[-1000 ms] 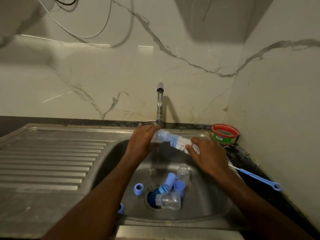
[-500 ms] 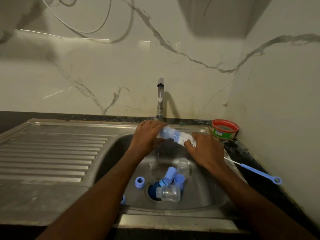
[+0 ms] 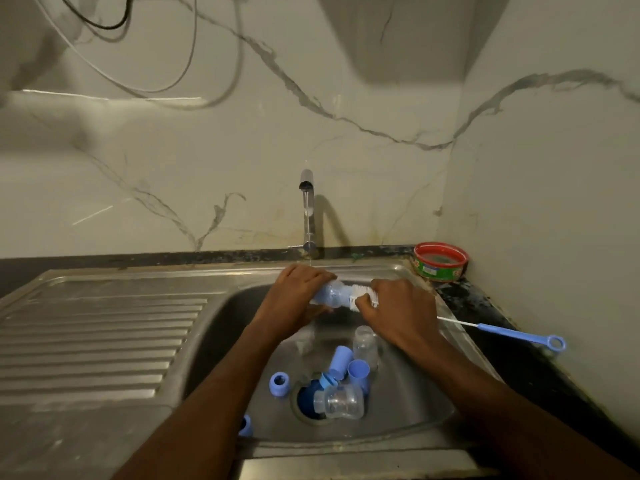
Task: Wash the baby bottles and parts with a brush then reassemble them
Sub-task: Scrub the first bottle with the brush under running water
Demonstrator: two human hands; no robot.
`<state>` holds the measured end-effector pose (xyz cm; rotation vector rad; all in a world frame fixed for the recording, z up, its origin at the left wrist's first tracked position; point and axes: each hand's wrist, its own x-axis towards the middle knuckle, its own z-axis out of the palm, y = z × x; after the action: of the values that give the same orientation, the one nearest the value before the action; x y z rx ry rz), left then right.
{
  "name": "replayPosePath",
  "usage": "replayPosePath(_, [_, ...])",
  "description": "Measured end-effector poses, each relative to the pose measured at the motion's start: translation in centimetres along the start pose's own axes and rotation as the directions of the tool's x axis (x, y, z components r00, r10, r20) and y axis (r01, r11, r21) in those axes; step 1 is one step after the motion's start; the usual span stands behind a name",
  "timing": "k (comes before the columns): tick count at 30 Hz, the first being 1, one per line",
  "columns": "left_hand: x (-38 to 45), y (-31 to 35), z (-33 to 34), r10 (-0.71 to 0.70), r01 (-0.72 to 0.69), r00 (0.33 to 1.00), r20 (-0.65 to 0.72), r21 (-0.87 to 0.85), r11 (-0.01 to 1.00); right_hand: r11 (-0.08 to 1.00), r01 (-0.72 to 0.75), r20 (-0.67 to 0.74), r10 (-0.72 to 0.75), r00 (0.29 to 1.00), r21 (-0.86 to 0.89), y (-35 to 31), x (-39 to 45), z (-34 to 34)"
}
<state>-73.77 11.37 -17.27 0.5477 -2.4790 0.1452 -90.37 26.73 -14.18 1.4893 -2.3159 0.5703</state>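
Over the steel sink (image 3: 221, 327), under a thin stream from the tap (image 3: 307, 209), the left hand (image 3: 298, 296) is wrapped around a clear baby bottle (image 3: 329, 295) held on its side. The right hand (image 3: 398, 313) pinches the white bristle head of the bottle brush (image 3: 362, 295) right at the bottle's mouth; the brush's wire and blue handle (image 3: 519, 336) stick out past the wrist, over the dark worktop (image 3: 491, 327) to the right. Down in the basin, around the drain, lie a second clear bottle (image 3: 343, 401) on its side, a third one (image 3: 365, 346) standing, two blue caps (image 3: 341, 358), and a blue screw ring (image 3: 279, 384) a little to the left (another blue piece (image 3: 246, 426) peeks out beside the left forearm). A red-rimmed round tub (image 3: 440, 261) sits in the corner by the wall
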Motion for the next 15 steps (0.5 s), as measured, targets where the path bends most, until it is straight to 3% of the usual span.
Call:
replayPosePath(4, [-0.3, -0.4, 0.4, -0.102, 0.101, 0.993, -0.056, -0.018, 0.995, 1.0, -0.031, 0.004, 0.031, 1.0, -0.007, 0.5, 0.1, -0.5])
replayPosePath(11, [0.1, 0.4, 0.6, -0.051, 0.052, 0.998, -0.02, 0.032, 0.998, 0.992, -0.061, 0.001, 0.061, 0.998, -0.115, -0.7, 1.8, -1.1])
replayPosePath(15, [-0.3, -1.2, 0.2, -0.246, 0.248, 0.958, -0.144, -0.007, 0.969, 0.998, -0.057, -0.063, 0.055, 0.996, -0.034, -0.3, 1.2, -0.6])
